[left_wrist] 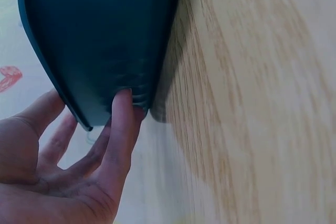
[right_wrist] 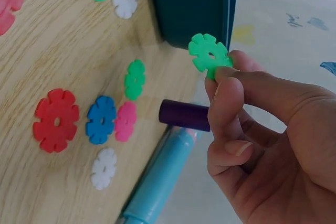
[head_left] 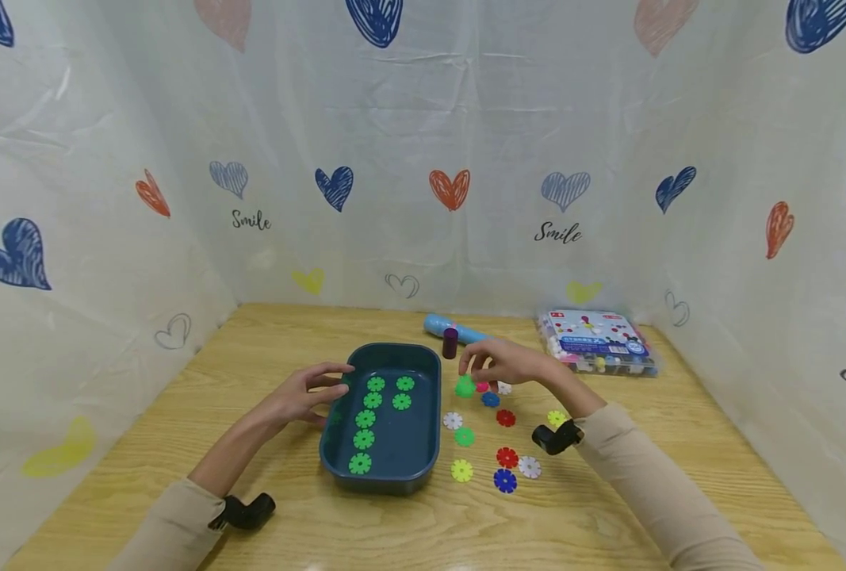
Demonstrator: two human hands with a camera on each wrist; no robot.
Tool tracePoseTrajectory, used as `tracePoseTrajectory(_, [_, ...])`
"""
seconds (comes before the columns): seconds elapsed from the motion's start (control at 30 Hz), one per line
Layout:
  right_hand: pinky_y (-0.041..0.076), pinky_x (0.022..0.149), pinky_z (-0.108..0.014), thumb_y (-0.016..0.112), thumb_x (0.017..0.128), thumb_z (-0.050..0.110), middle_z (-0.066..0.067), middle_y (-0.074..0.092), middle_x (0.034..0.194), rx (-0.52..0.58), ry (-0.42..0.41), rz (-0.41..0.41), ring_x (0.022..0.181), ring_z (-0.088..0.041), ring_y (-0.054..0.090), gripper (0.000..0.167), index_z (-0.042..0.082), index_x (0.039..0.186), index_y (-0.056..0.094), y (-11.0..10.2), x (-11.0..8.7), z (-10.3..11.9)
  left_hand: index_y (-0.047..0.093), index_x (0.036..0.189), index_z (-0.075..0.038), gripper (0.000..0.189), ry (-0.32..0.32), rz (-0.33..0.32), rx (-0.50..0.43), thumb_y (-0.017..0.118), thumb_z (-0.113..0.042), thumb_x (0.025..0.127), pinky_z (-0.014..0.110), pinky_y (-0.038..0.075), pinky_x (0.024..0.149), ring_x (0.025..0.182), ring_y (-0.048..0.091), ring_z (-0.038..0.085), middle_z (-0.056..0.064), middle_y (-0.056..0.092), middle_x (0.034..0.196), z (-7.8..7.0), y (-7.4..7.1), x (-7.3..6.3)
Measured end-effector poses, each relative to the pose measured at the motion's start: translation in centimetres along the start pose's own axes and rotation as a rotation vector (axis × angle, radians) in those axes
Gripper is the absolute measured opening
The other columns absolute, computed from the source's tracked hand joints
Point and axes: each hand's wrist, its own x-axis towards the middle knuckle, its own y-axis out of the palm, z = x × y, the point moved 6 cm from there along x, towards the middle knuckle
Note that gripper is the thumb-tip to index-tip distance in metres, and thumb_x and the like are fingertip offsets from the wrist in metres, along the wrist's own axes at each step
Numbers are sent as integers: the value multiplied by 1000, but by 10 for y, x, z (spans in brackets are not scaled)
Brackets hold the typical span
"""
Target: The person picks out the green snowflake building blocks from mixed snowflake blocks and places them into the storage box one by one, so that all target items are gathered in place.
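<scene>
A dark blue-green tray stands on the table with several green snowflake discs lying in it. My left hand grips the tray's left side, some fingers over the rim and others against the outer wall. To the right of the tray, my right hand pinches a green snowflake disc between thumb and finger, raised above the table. Below it lie another green disc, a pink disc and a blue disc.
Loose red, white, yellow and dark blue discs lie right of the tray. Behind them are a purple cylinder and a light blue tube. A boxed set sits at the back right.
</scene>
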Motion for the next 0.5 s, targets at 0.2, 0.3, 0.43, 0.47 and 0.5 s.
tracePoseTrajectory(0.2, [58, 64, -40, 54, 99, 4, -22, 67, 105, -43, -20, -22, 69, -28, 64, 18, 0, 114, 62, -5, 6, 13, 48, 144, -17, 56, -3, -14, 6, 65, -36, 95, 43, 60, 75, 121, 58, 36, 26, 43, 148, 1, -1, 0])
tracePoseTrajectory(0.3, [56, 60, -31, 54, 99, 2, -24, 66, 106, -44, -29, -25, 67, -22, 63, 19, -2, 115, 61, -8, 10, 21, 47, 144, -17, 56, -1, -7, 4, 64, -36, 95, 44, 60, 76, 127, 54, 40, 25, 43, 148, 1, -1, 0])
tracePoseTrajectory(0.43, [55, 58, -26, 55, 98, 2, -21, 67, 102, -51, -28, -34, 62, -15, 61, 19, -2, 114, 63, -11, 19, 29, 46, 145, -17, 57, -2, 4, 4, 64, -37, 95, 44, 60, 77, 131, 50, 42, 24, 41, 150, 1, 0, 0])
tracePoseTrajectory(0.47, [55, 59, -26, 55, 98, 2, -20, 67, 101, -56, -28, -37, 60, -15, 60, 18, -2, 114, 64, -12, 21, 31, 46, 145, -17, 57, -1, 6, 5, 64, -37, 95, 44, 60, 77, 131, 50, 42, 24, 41, 150, 0, 0, 0])
tracePoseTrajectory(0.5, [55, 59, -26, 56, 98, 3, -19, 68, 100, -61, -29, -38, 60, -14, 60, 18, -1, 114, 64, -13, 23, 33, 46, 145, -17, 57, 0, 7, 7, 64, -37, 95, 44, 60, 77, 131, 50, 42, 24, 40, 150, 0, 0, 0])
